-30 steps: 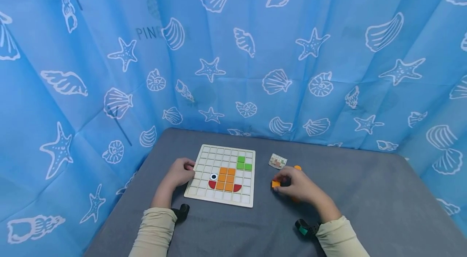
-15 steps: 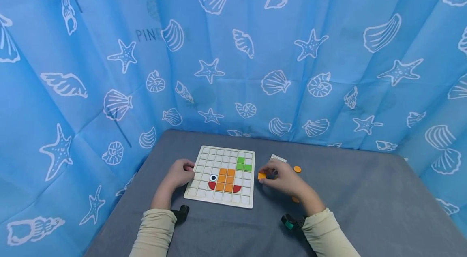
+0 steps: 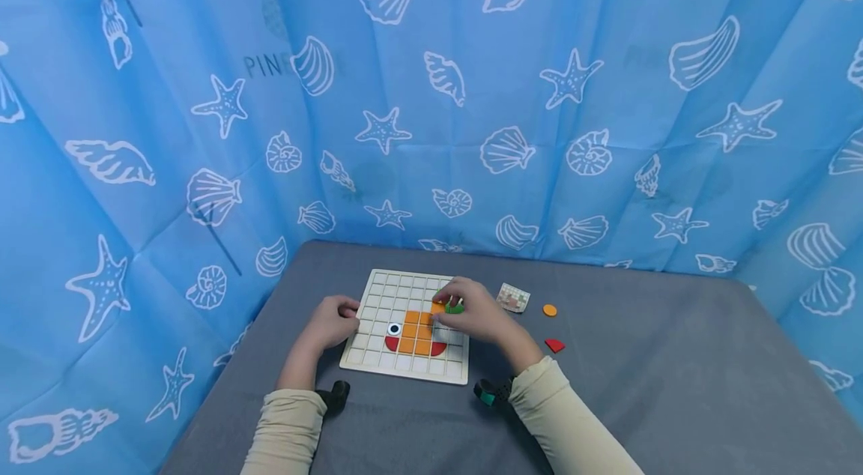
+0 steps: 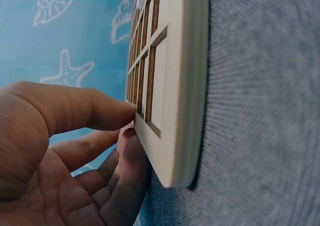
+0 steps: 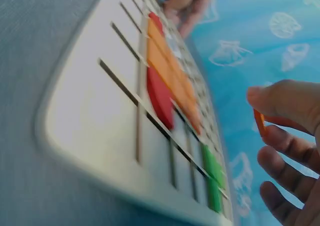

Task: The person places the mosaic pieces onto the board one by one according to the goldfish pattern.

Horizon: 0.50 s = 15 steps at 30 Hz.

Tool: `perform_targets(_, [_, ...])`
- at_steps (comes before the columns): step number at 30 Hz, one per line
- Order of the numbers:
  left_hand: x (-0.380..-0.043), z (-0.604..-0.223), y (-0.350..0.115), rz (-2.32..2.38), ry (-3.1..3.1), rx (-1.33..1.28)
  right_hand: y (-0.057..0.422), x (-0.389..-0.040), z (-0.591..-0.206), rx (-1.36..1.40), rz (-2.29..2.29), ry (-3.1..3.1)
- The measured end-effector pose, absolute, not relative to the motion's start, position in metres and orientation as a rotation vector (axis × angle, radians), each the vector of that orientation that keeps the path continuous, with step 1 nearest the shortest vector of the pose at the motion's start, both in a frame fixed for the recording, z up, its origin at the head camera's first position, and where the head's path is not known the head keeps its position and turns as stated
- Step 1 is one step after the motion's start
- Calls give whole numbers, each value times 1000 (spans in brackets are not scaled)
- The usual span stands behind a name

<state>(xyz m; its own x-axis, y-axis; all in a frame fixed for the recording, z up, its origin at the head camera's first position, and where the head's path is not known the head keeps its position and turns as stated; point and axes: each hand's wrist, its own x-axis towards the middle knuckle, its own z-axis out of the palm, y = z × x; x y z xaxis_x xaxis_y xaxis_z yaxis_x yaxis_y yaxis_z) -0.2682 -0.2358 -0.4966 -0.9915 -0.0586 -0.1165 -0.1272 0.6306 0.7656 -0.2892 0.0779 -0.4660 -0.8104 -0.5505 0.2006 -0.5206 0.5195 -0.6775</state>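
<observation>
A wooden grid board [image 3: 418,377] lies on the table. My left hand [image 3: 333,321] holds its left edge; in the left wrist view the thumb [image 4: 112,115] lies on the rim and the other fingers are beside and below it. My right hand [image 3: 475,310] is over the board's right part, pinching an orange tile [image 5: 259,122] between thumb and fingers. In the right wrist view the tile is clear of the board. Set in the grid are orange tiles [image 3: 407,345], an eye tile [image 3: 394,329], two red rounded pieces [image 3: 438,348] and green tiles [image 5: 213,181], partly hidden in the head view.
Right of the board lie a small printed card [image 3: 514,298], an orange disc [image 3: 549,310] and a red piece [image 3: 555,345] on the grey table cover [image 3: 661,362]. A blue shell-patterned curtain [image 3: 431,115] stands behind the table and along its left.
My right hand has moved left with the orange tile, from beside the card to above the board, uncovering the disc and the red piece. The left hand has stayed at the board's edge.
</observation>
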Motion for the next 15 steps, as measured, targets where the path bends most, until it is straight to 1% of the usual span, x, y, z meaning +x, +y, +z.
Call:
perform_targets(8, [-269,-498,-236,1297,2775,-154,38,-302,-475,-973,-1109,2654])
perform_targets(15, [-270,-497,-235,1293,2779,-158,15,-309,-479,-860,-1043,2713])
